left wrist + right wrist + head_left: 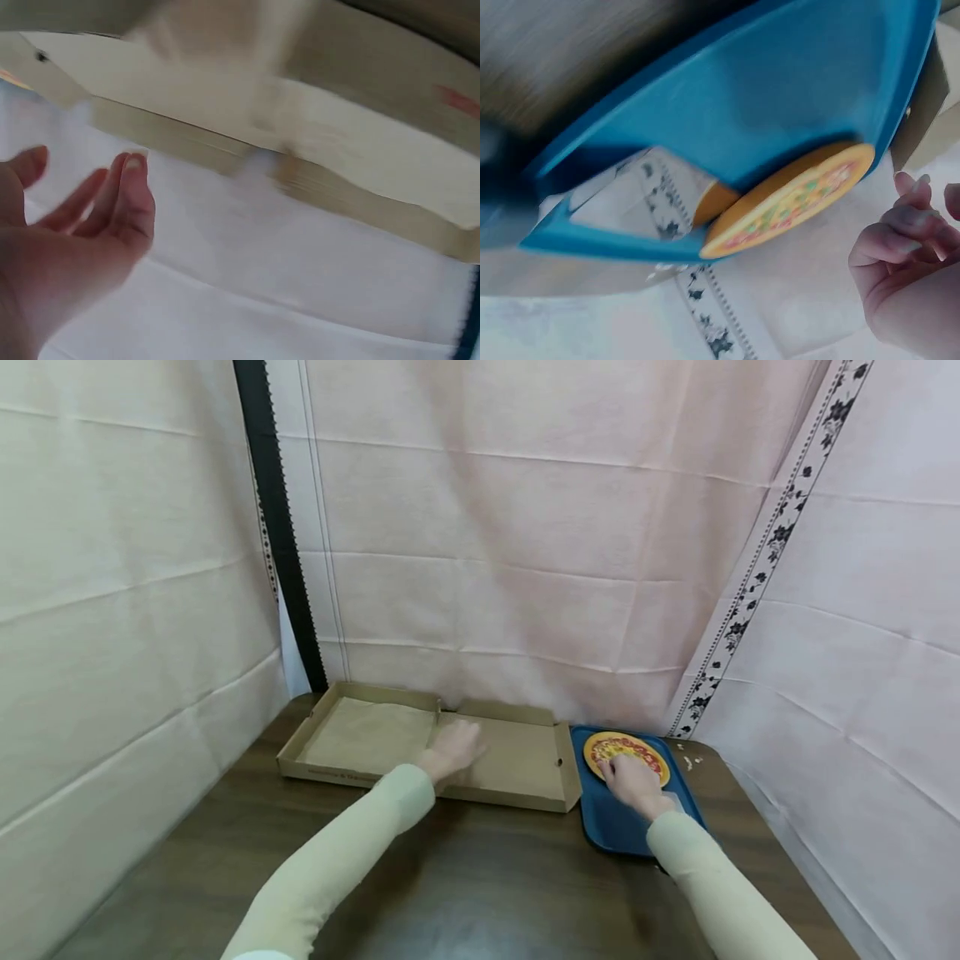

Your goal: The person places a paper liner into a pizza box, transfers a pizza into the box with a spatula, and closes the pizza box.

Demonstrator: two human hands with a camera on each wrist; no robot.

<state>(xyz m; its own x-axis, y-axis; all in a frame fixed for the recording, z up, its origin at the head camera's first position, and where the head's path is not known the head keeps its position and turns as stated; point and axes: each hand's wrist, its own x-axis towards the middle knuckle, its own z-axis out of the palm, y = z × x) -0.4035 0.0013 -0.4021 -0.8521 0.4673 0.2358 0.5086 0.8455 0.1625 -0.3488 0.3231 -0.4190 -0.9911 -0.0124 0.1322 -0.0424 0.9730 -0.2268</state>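
The left hand point(453, 750) hovers over an unfolded cardboard box point(517, 758), its fingers loosely bent around nothing; in the left wrist view this hand point(90, 232) shows a gap between thumb and fingers. At the right, the other hand point(633, 783) hangs over a round pizza point(613, 745) on a blue tray point(611, 827). Seen from the right wrist, that hand point(911, 262) has loosely curled fingers, holding nothing, beside the pizza point(799, 202). A shiny metal blade point(634, 199) lies on the tray, reaching the pizza's edge.
A brown sheet point(367, 735) lines the left half of the box. Small white scraps point(688, 762) lie on the wooden table point(480, 893) beyond the tray's right edge. Pale cloth point(480, 527) hangs behind and at both sides.
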